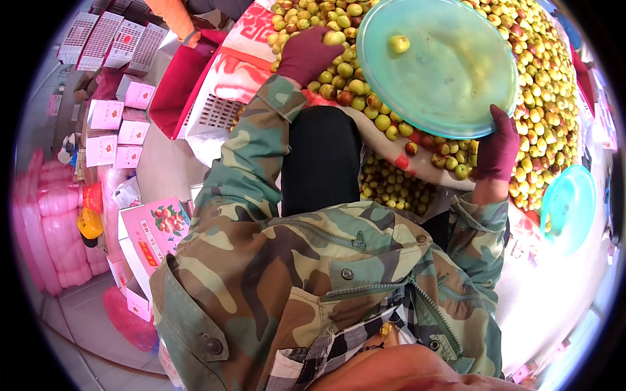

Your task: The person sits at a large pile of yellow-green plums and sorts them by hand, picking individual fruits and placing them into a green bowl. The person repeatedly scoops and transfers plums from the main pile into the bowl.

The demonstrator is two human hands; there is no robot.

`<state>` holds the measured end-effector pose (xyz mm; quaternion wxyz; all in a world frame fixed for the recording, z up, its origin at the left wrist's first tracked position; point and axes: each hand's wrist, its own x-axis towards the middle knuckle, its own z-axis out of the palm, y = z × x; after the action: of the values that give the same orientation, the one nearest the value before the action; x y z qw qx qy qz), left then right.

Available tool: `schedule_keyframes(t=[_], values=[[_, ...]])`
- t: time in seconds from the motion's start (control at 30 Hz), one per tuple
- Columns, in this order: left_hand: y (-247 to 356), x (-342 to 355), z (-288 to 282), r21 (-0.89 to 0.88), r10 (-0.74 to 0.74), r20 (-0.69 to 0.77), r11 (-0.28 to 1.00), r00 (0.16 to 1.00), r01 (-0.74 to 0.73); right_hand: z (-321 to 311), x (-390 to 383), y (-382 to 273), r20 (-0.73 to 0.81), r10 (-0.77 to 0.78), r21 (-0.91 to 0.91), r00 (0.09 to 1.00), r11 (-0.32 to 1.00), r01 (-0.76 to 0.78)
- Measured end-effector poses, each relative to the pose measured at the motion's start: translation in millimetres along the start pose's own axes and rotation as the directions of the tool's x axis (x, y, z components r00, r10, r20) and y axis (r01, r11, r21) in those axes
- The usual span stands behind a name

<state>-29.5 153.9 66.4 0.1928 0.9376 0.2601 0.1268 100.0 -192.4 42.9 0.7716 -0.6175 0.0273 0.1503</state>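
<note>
Both my hands wear maroon gloves. My right hand (499,146) grips the near right rim of a translucent green plastic basin (443,107), which is tilted over a heap of green and reddish-brown jujubes (544,107). A single green jujube (399,44) lies inside the basin. To the left of the basin, my left hand (308,55) is closed at the heap's edge, with a jujube (334,38) at its fingertips. The glove hides most of those fingers' grip.
A patterned red-and-white blanket (244,75) borders the heap. A second turquoise basin (568,208) stands at the right. Left are a red-lined crate (179,98), small pink boxes (104,116), a larger pink carton (156,228) and pink-wrapped bundles (62,228). Another person's orange sleeve (173,19) reaches in.
</note>
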Motion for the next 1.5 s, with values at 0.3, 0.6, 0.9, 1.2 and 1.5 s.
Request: schedule_keyframes(t=[0.3,0.6,0.9,1.2,1.5], values=[[26,20,-6,-0.553,0.01,-0.431,0.787,0.902,-0.273,-8,4,9,0.015,-0.04,-0.103,0.999,0.994,0.041],[-180,64,76,-0.126,-0.291,-0.484,0.956,0.826,0.263,-24,5,14,0.121,-0.204,-0.211,0.971,0.951,0.226],[-156,117,124,-0.423,-0.268,-0.628,0.905,0.731,-0.031,-10,-7,-10,-0.038,0.066,0.401,0.997,0.915,-0.045],[-22,188,177,-0.507,-0.264,-0.665,0.847,0.699,-0.162,-19,0,-13,-0.095,0.062,0.433,0.994,0.901,-0.015],[-25,181,118,-0.392,0.233,-0.584,0.757,0.777,-0.522,-20,-2,-20,-0.188,0.012,0.252,0.982,0.967,0.037]])
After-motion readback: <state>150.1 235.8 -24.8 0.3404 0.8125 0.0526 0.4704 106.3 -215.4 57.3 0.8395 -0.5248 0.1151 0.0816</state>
